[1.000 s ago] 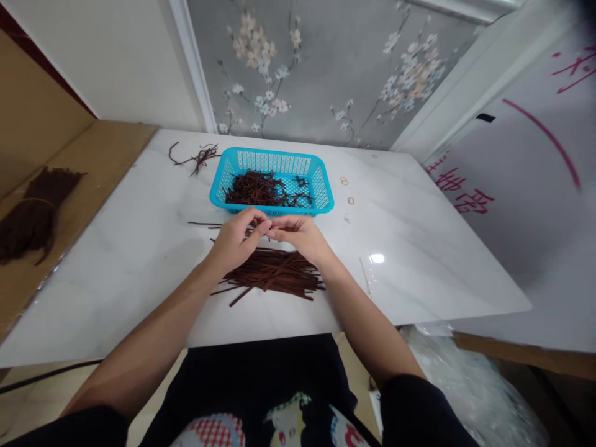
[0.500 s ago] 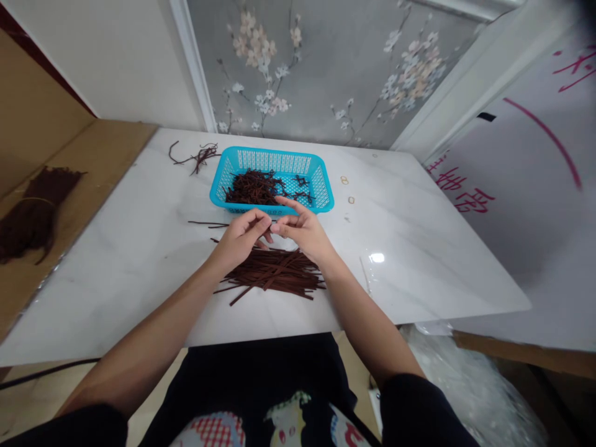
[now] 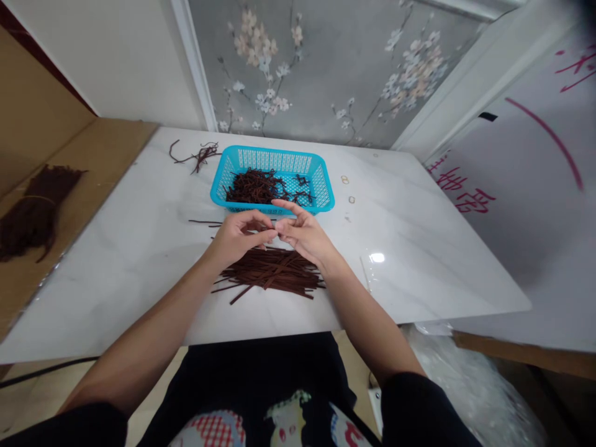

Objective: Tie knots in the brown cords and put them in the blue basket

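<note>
White marble worktop carries a blue basket with brown strips inside. The left hand and the right hand meet above the loose pile of brown strips, fingertips pinched together on one thin strip (it is mostly hidden). I judge it best to grip near the strip's ends and keep it clear of the pile.

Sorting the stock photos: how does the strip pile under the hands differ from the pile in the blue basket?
The pile on the table lies as long, mostly straight strips, loose on the marble. The pile in the basket looks shorter, curled and tangled, held inside the blue basket. Both are the same dark brown.
</note>
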The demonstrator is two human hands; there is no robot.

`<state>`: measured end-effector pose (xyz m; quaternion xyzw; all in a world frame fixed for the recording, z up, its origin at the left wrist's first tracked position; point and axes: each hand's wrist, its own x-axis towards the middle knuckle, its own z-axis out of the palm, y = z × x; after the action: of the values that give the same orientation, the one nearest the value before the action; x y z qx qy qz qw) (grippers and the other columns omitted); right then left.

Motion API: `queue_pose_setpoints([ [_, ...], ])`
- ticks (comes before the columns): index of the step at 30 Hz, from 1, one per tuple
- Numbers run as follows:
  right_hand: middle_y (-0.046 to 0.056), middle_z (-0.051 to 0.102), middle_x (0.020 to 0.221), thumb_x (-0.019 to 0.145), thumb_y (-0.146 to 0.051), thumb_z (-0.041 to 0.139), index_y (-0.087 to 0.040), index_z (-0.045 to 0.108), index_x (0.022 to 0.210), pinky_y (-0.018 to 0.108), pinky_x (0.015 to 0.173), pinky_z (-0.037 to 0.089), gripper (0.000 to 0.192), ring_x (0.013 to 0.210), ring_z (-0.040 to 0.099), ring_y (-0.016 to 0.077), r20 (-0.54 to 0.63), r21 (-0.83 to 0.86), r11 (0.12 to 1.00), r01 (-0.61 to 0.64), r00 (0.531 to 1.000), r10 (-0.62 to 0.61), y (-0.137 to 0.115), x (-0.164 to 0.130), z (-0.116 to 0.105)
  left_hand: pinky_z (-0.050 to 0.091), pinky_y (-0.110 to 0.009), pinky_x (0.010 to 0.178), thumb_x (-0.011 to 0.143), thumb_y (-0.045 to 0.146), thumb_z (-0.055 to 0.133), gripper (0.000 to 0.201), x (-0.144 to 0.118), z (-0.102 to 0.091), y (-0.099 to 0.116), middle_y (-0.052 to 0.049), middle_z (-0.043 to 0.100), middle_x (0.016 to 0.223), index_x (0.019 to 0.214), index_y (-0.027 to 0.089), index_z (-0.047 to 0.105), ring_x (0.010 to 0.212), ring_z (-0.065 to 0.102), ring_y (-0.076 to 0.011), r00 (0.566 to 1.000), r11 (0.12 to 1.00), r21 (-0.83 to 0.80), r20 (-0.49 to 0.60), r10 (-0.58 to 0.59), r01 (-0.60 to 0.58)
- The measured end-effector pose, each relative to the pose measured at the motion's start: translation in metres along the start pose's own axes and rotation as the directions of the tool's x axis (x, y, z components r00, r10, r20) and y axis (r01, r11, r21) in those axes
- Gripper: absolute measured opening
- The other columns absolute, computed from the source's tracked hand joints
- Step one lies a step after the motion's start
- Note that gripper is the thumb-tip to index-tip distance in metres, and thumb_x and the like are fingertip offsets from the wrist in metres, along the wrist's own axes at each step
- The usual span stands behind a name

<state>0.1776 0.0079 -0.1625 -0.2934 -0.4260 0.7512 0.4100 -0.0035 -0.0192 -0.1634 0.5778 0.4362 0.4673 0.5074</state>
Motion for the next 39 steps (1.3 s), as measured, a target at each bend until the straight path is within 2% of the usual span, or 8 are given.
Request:
queue_pose_setpoints([
  [6,-0.008,0.066,0.064,0.065,-0.028,0.086,-0.026,0.062,0.120,0.023,0.057,0.040,0.060,0.056,0.051,0.0087,0.020,-0.034,0.998,0.049,0.999,-0.049,0.0003,0.0002,0.0027,0.057,-0.023,0.057,0.076,0.027,0.075,0.015,-0.0018,0.0011,0.0018,-0.001,0.067,0.075,0.084,0.017,0.067,0.065,0.066,-0.0131,1.000,1.000,-0.002,-0.010,0.017,-0.018],
  [14,-0.007,0.066,0.068,0.066,-0.031,0.086,-0.028,0.064,0.116,0.025,0.059,0.039,0.054,0.057,0.049,0.0094,-0.028,-0.122,0.985,0.121,0.992,-0.126,0.0017,0.0018,0.0020,0.053,-0.022,0.055,0.076,0.036,0.077,0.023,-0.0056,0.0031,0.0030,-0.003,0.069,0.081,0.088,0.017,0.069,0.065,0.065,-0.0135,0.998,0.995,0.093,-0.036,0.047,-0.044],
  [21,-0.005,0.063,0.070,0.071,-0.032,0.083,-0.026,0.061,0.116,0.026,0.056,0.037,0.050,0.058,0.048,0.0104,0.008,-0.167,0.968,0.187,0.982,-0.188,0.0079,0.0025,0.0051,0.048,-0.020,0.057,0.079,0.021,0.064,0.009,-0.0053,0.0086,0.0034,0.000,0.070,0.076,0.082,0.016,0.071,0.062,0.061,-0.0103,0.984,0.931,0.334,-0.050,0.172,-0.146],
  [26,-0.004,0.060,0.073,0.072,-0.033,0.082,-0.026,0.060,0.113,0.026,0.053,0.034,0.047,0.057,0.044,0.0095,-0.030,-0.112,0.964,0.243,0.968,-0.247,0.0054,0.0034,0.0017,0.050,-0.022,0.059,0.075,0.016,0.062,0.009,-0.0040,0.0070,0.0004,0.000,0.070,0.074,0.076,0.015,0.071,0.061,0.063,-0.0118,0.983,0.960,0.265,-0.125,0.130,-0.093],
  [29,-0.005,0.059,0.074,0.072,-0.034,0.081,-0.027,0.059,0.114,0.026,0.053,0.036,0.048,0.056,0.043,0.0095,-0.092,-0.133,0.950,0.283,0.951,-0.296,0.0011,0.0037,-0.0023,0.053,-0.023,0.060,0.078,0.021,0.066,0.012,-0.0039,0.0027,0.0010,-0.002,0.072,0.080,0.085,0.016,0.073,0.062,0.065,-0.0128,0.989,0.983,0.170,-0.120,0.083,-0.061],
  [33,-0.005,0.061,0.072,0.072,-0.033,0.082,-0.025,0.058,0.114,0.025,0.056,0.038,0.049,0.059,0.048,0.0093,-0.080,-0.172,0.948,0.267,0.956,-0.283,-0.0007,0.0030,-0.0011,0.055,-0.025,0.059,0.084,0.040,0.068,0.029,-0.0028,0.0013,0.0037,-0.004,0.071,0.088,0.100,0.016,0.071,0.065,0.066,-0.0142,0.993,0.998,0.025,-0.110,0.052,-0.049],
  [36,-0.006,0.062,0.072,0.071,-0.033,0.083,-0.024,0.058,0.113,0.026,0.059,0.041,0.050,0.060,0.051,0.0097,-0.082,-0.198,0.949,0.245,0.961,-0.265,0.0010,0.0023,0.0025,0.053,-0.024,0.058,0.085,0.049,0.067,0.034,-0.0018,0.0033,0.0025,-0.003,0.068,0.081,0.092,0.016,0.068,0.066,0.065,-0.0140,0.990,0.996,0.071,-0.131,0.059,-0.050],
  [39,-0.006,0.061,0.071,0.072,-0.033,0.082,-0.024,0.058,0.112,0.026,0.062,0.044,0.048,0.062,0.054,0.0100,-0.093,-0.210,0.944,0.253,0.956,-0.277,0.0029,0.0024,0.0037,0.050,-0.024,0.060,0.090,0.050,0.060,0.033,-0.0020,0.0050,-0.0015,-0.001,0.064,0.074,0.088,0.017,0.065,0.066,0.063,-0.0136,0.986,0.969,0.231,-0.119,0.115,-0.085],
])
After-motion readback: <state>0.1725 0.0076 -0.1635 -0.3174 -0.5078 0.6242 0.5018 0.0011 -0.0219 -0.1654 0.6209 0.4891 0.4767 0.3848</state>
